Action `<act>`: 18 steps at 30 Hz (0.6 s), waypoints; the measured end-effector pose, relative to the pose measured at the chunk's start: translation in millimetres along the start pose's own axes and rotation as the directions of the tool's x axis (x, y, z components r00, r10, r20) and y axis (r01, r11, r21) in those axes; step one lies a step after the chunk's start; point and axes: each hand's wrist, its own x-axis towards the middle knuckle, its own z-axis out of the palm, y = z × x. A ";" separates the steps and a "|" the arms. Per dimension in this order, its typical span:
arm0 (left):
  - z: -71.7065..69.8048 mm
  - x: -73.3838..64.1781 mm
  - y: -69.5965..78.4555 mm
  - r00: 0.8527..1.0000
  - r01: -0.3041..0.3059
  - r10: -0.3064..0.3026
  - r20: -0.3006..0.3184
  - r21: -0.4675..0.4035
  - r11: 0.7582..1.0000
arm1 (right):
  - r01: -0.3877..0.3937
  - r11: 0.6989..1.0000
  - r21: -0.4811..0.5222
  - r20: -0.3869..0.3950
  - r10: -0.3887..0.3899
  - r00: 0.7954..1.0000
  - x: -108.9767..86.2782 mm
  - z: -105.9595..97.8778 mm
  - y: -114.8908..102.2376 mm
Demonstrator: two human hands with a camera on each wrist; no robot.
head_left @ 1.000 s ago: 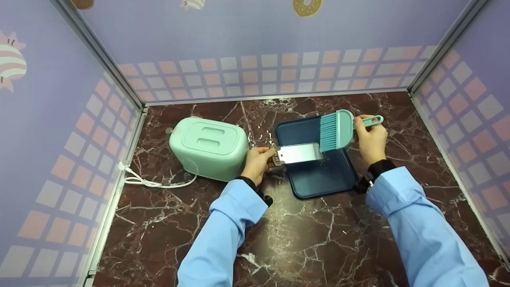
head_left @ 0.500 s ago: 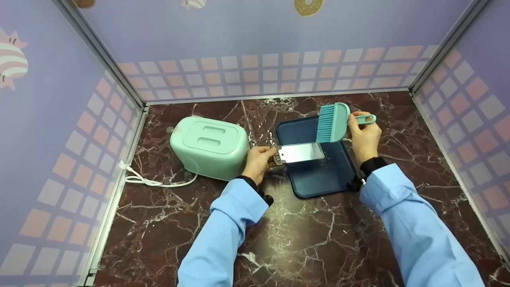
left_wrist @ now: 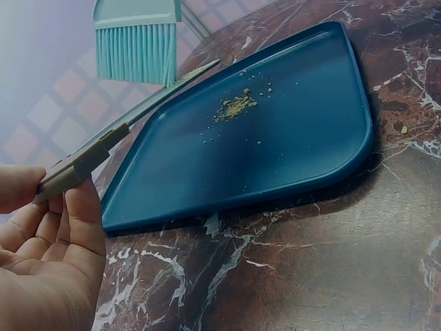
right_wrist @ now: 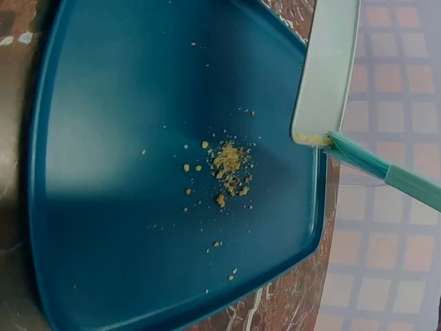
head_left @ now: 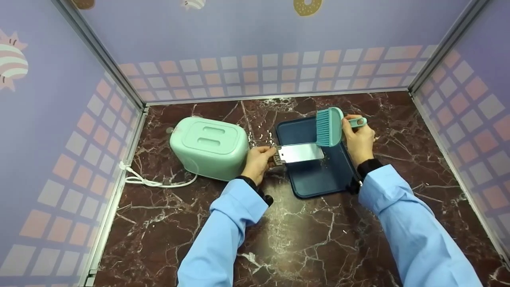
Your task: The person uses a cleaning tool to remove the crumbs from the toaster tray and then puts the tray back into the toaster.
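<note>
My left hand [head_left: 257, 163] pinches the brown end of a toaster's metal crumb tray [head_left: 301, 153] between thumb and fingers. The crumb tray reaches out over a dark blue tray [head_left: 322, 183]. My right hand [head_left: 359, 143] grips a teal brush [head_left: 330, 126] by its handle. In the right wrist view the brush's bristles [right_wrist: 358, 155] meet the far end of the crumb tray, where yellowish crumbs lie along the edge. Below, a small heap of crumbs [right_wrist: 229, 162] sits on the blue tray, with bits scattered around it. The right hand is outside its own wrist view.
A mint-green toaster [head_left: 209, 147] with two slots in its top stands just left of my left hand. Its white cord [head_left: 155, 184] runs to the left wall. Patterned panels [head_left: 279, 71] enclose the marbled surface at the back and sides.
My right hand has moved left with the brush; the brush rose off to the back, then came down to the crumb tray's end. The left hand stays in place.
</note>
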 end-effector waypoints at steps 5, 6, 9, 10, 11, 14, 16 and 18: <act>-1.6 0.7 0.1 1.000 0.001 -0.001 -0.020 0.014 1.000 | 0.038 0.999 -0.027 0.053 -0.037 0.998 -4.6 -2.5 2.1; -1.9 0.8 0.1 1.000 0.001 0.000 -0.022 0.015 1.000 | 0.041 0.999 -0.032 0.061 -0.039 0.997 -5.3 -3.1 2.8; -2.6 0.7 0.3 1.000 -0.006 0.006 -0.025 0.013 1.000 | 0.046 0.998 -0.044 0.082 -0.042 0.996 -6.3 -4.7 4.6; -2.6 0.7 0.2 1.000 -0.009 0.009 -0.025 0.010 1.000 | 0.047 0.998 -0.046 0.088 -0.043 0.995 -6.5 -5.1 5.0; -2.7 0.6 0.3 1.000 -0.012 0.012 -0.025 0.006 1.000 | 0.048 0.998 -0.047 0.092 -0.043 0.995 -6.6 -5.5 5.5; -2.9 0.4 0.3 0.999 -0.016 0.016 -0.028 0.004 1.000 | 0.051 0.998 -0.047 0.111 -0.046 0.993 -6.6 -7.2 6.4; -3.1 0.4 0.1 0.999 -0.017 0.017 -0.029 0.010 1.000 | 0.051 0.998 -0.042 0.124 -0.046 0.991 -6.8 -8.6 6.7; -3.2 0.6 -0.3 0.999 -0.017 0.018 -0.031 0.018 1.000 | 0.052 0.998 -0.036 0.132 -0.046 0.990 -6.7 -10.0 7.2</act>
